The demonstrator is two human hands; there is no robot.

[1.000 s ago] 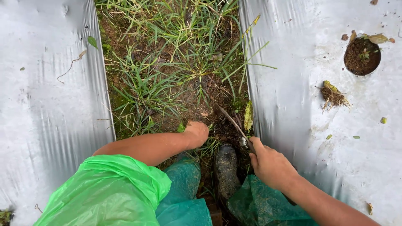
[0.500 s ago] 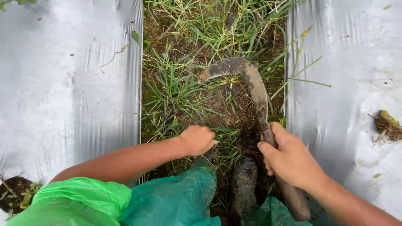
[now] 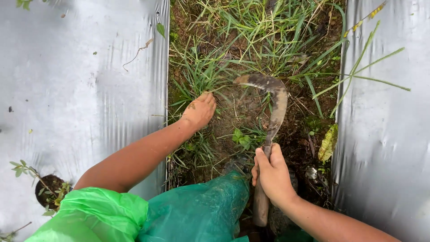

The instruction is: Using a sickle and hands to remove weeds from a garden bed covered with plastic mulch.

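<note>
1. Two hands are at work in the head view, down in a strip of weedy soil (image 3: 251,116) between two sheets of silver plastic mulch (image 3: 85,89).
2. Right hand (image 3: 271,175) is clamped round the wooden handle of one sickle (image 3: 273,112); the curved, mud-caked blade arches up and left over the bare patch, its tip just beside a clump of grass (image 3: 201,76).
3. Left hand (image 3: 199,112) is pressed down on the ground, fingers curled together into that clump's base; whether it truly grips stems I cannot tell.
4. Doing this well, as I judge it: pin the stems taut and low with the left hand, keep the blade's edge at soil level, and draw it toward the body with the left fingers well outside the blade's arc. They sit near its tip here, and that's the risk.
5. Count: one sickle, two mulch sheets, one grassy furrow, one yellowing leaf (image 3: 328,142) at the right sheet's edge, and one small seedling (image 3: 45,186) poking from a planting hole at lower left.
6. Green rain-plastic (image 3: 148,215) covers the person's legs and upper arm below.
</note>
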